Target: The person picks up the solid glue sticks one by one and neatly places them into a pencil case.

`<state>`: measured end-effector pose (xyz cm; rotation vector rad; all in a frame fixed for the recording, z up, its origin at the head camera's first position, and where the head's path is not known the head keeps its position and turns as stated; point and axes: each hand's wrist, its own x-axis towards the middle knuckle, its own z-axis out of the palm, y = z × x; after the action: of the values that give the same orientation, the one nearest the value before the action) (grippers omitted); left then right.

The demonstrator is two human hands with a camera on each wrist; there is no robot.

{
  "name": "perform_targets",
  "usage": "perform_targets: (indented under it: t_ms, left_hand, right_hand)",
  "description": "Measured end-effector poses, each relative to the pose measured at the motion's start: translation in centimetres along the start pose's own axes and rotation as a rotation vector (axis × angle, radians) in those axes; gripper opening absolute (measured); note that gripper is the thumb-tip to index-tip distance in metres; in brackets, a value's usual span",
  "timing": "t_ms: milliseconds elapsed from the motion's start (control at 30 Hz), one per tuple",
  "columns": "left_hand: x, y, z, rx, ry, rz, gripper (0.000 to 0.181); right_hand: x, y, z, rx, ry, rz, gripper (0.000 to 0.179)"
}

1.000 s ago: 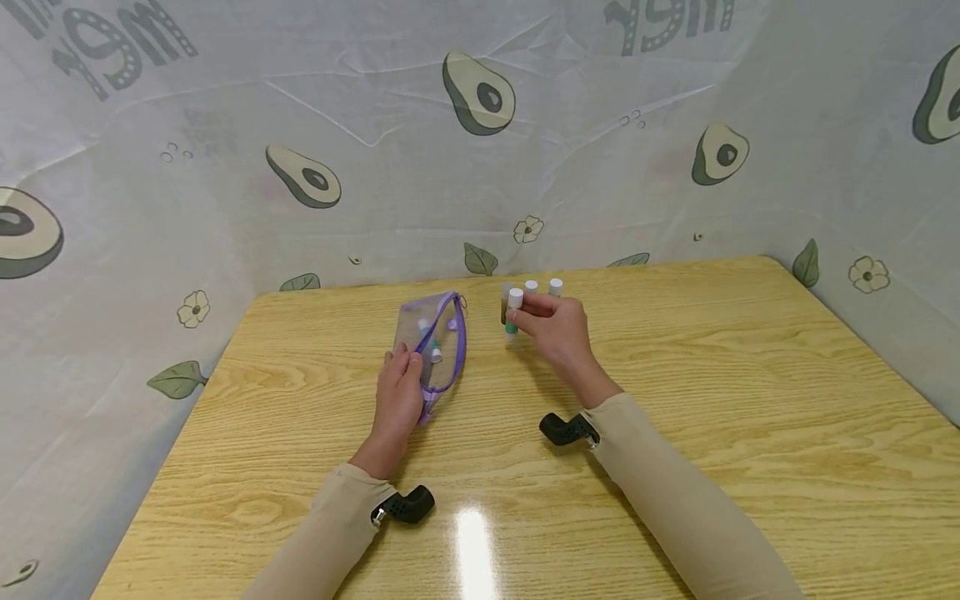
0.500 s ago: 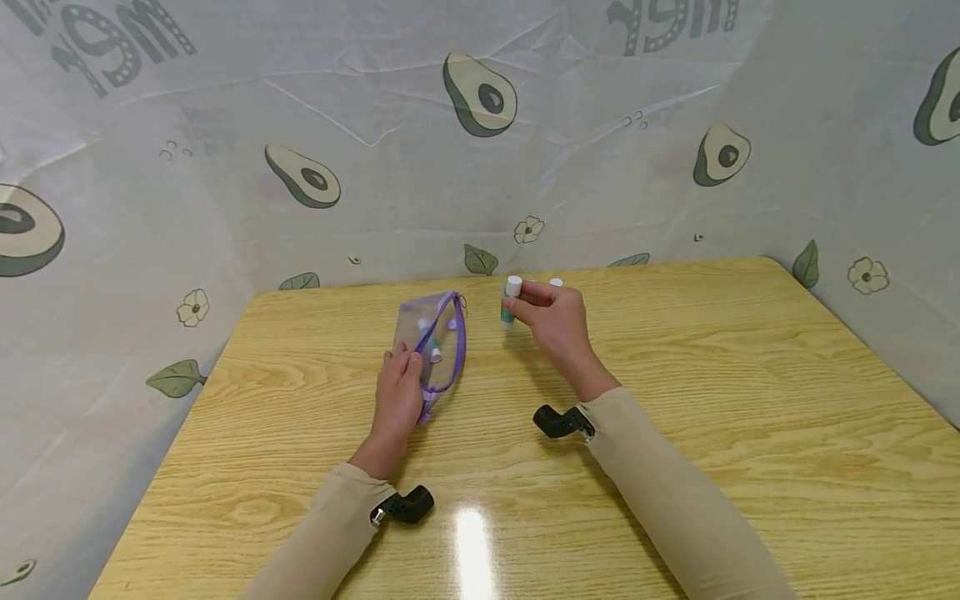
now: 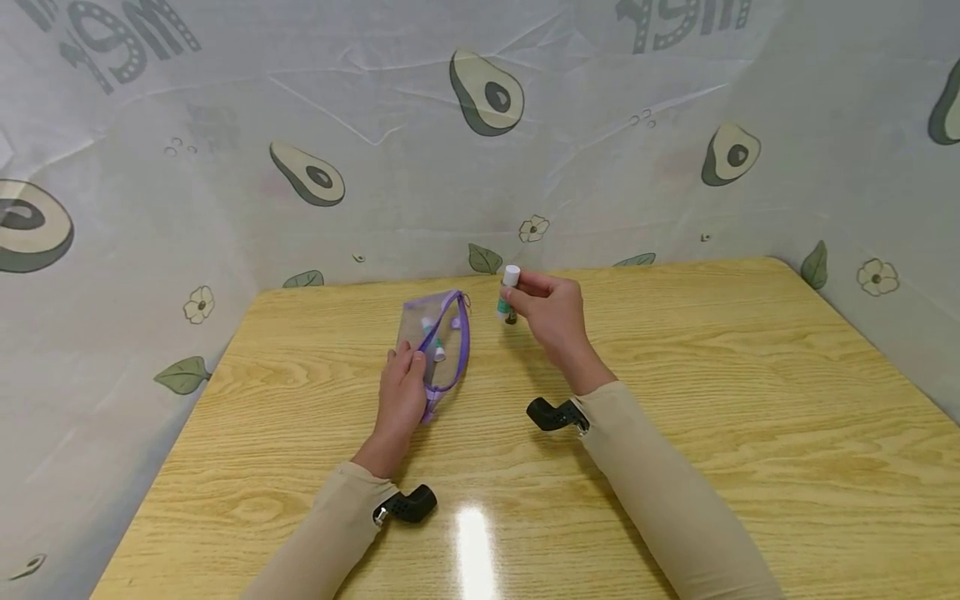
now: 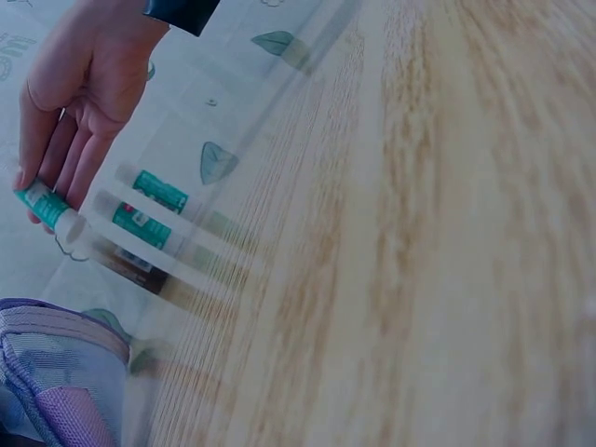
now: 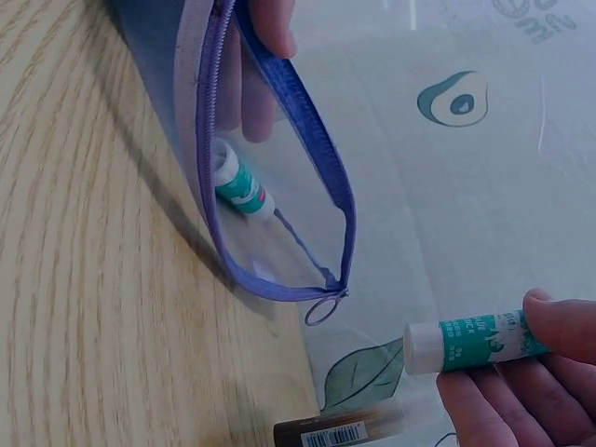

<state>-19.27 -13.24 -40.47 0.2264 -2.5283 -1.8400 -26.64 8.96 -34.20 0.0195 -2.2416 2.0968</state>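
My left hand [image 3: 401,387] grips the near side of a mesh zipper pouch [image 3: 464,342] with purple trim, its zipper gaping. Through the mesh, the right wrist view shows a green-and-white glue stick [image 5: 244,189] lying inside. My right hand [image 3: 553,312] pinches another glue stick [image 3: 505,305] between thumb and fingers, white cap up, above the table to the right of the pouch. Its green label [image 5: 470,342] faces the right wrist camera.
Behind my right hand, the left wrist view shows two upright glue sticks, one [image 4: 160,191] beside the other [image 4: 140,226]. A brown tube with a barcode [image 5: 331,431] stands with them. A patterned cloth [image 3: 390,208] hangs along the table's back edge.
My right hand has lifted the glue stick and shifted slightly left. The standing white caps behind it are now hidden in the head view. My left hand keeps its place on the pouch.
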Motion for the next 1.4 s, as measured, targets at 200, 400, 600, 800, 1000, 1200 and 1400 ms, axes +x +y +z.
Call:
perform_targets:
  t_ms: [200,400,600,800,1000,1200,1400]
  left_hand:
    - [0.1,0.0,-0.1,0.004,0.008,0.005,0.050]
    - [0.2,-0.1,0.2,0.002,0.014,0.005,0.051]
    - [0.3,-0.1,0.6,-0.002,0.032,0.019,0.048]
    - [0.2,-0.1,0.3,0.005,0.026,0.019,0.049]
    - [0.2,-0.2,0.2,0.016,0.027,0.022,0.049]
    - [0.2,-0.3,0.2,0.011,0.022,0.008,0.051]
    - [0.1,-0.2,0.3,0.015,0.021,0.010,0.052]
  right_hand:
    - [0.2,-0.3,0.7,0.008,0.007,0.002,0.041]
    - [0.2,-0.7,1.1,0.013,0.013,0.003,0.041]
    - [0.4,-0.7,1.4,0.025,0.005,-0.001,0.041]
    - [0.7,-0.7,2.3,0.032,0.018,0.001,0.041]
    - [0.6,-1.0,3.0,0.060,0.023,0.006,0.039]
    - [0.8,-1.0,3.4,0.105,0.018,0.009,0.039]
    - [0.9,-1.2,3.6,0.130,0.018,0.014,0.041]
